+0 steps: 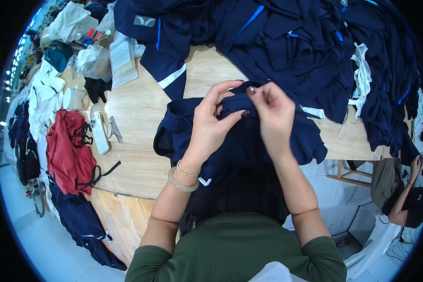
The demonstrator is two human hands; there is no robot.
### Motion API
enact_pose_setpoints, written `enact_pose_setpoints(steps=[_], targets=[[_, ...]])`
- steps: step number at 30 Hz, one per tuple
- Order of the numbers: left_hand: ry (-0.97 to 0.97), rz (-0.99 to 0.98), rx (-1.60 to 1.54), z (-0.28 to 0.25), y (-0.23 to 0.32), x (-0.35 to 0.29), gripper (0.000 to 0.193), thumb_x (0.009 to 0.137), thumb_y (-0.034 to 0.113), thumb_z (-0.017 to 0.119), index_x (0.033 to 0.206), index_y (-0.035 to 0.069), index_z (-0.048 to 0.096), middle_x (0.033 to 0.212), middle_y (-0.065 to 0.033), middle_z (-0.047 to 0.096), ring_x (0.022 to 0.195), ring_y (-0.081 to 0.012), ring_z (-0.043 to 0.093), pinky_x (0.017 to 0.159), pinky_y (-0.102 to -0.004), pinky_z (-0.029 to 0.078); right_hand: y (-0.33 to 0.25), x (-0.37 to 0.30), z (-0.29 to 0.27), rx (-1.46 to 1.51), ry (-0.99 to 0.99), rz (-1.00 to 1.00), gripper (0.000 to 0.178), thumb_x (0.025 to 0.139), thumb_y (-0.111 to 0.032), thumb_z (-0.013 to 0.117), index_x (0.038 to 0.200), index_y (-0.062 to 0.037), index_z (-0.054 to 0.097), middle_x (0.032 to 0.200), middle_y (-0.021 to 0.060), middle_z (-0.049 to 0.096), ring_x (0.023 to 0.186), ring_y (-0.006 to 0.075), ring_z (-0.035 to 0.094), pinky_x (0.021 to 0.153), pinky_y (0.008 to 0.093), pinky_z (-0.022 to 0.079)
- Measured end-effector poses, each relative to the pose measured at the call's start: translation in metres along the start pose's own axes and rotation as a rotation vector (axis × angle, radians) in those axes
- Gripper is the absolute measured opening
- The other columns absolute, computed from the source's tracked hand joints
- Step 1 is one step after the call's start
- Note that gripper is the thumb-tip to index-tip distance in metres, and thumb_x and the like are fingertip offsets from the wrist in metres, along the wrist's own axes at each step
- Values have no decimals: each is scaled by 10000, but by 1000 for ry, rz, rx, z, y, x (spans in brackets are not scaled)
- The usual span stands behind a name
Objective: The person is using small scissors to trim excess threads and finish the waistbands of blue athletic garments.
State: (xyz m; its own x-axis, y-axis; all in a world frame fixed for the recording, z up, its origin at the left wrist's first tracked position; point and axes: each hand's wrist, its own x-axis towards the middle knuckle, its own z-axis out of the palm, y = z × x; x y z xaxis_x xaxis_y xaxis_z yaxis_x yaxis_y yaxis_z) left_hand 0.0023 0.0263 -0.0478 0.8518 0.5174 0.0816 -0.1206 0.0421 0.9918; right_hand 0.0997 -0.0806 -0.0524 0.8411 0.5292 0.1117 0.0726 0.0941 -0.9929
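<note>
A navy blue garment point(242, 141) lies bunched over the table's front edge, partly on my lap. My left hand point(210, 113) is closed on a raised fold of it, thumb and fingers curled round the cloth. Just to the right, my right hand point(275, 110) has its thumb and fingers drawn together in a pinch above the same fold. Whatever is between those fingertips is too small or blurred to make out. The garment's left end shows a dark round opening point(163, 141). A small white tag point(205, 181) pokes out below my left wrist.
Navy garments with blue and white strips point(286, 47) are heaped along the far side of the wooden table point(131, 113). At left lie a white phone point(98, 132), a red garment point(70, 152), clear plastic bags point(93, 62) and white cloth point(46, 89). Another person point(406, 197) works at far right.
</note>
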Motion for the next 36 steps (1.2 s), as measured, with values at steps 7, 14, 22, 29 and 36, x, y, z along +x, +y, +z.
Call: enact_pose_setpoints(steps=[7, 14, 22, 29, 36], targets=[[2, -90, 78, -2, -5, 1, 411, 794, -48, 718, 1188, 19, 619, 885, 3, 631, 749, -13, 527, 661, -161, 442, -21, 4, -25, -138, -34, -71, 97, 913, -7, 622, 981, 40, 673, 869, 31, 658, 780, 64, 586, 738, 194, 480], [44, -36, 158, 3, -8, -1, 282, 797, 20, 743, 1069, -12, 673, 716, 58, 517, 606, -21, 341, 528, -181, 306, -18, 11, -14, -451, -168, -493, 265, 678, 123, 644, 910, -3, 669, 707, 71, 532, 628, 171, 563, 553, 266, 431], [20, -61, -158, 7, 10, 3, 400, 780, -19, 755, 1159, 18, 631, 882, 44, 626, 676, -3, 459, 584, -162, 392, -13, 27, -34, -99, -259, 15, 110, 893, -56, 648, 887, 47, 610, 803, 30, 544, 756, 85, 505, 714, 223, 399], [-94, 114, 289, -2, 16, 1, 368, 753, -16, 770, 1108, 1, 677, 977, -26, 668, 848, -89, 609, 740, -200, 488, -13, 19, -40, 243, -413, 275, 170, 929, -192, 659, 825, -63, 622, 754, -86, 524, 698, 8, 414, 668, 182, 327], [-22, 125, 229, -4, 9, -1, 295, 725, -53, 761, 1007, 7, 703, 895, -62, 656, 815, -146, 621, 705, -233, 479, -18, 19, -41, 39, -398, 234, 180, 908, -185, 682, 833, -30, 628, 732, -69, 503, 692, 22, 416, 636, 189, 323]])
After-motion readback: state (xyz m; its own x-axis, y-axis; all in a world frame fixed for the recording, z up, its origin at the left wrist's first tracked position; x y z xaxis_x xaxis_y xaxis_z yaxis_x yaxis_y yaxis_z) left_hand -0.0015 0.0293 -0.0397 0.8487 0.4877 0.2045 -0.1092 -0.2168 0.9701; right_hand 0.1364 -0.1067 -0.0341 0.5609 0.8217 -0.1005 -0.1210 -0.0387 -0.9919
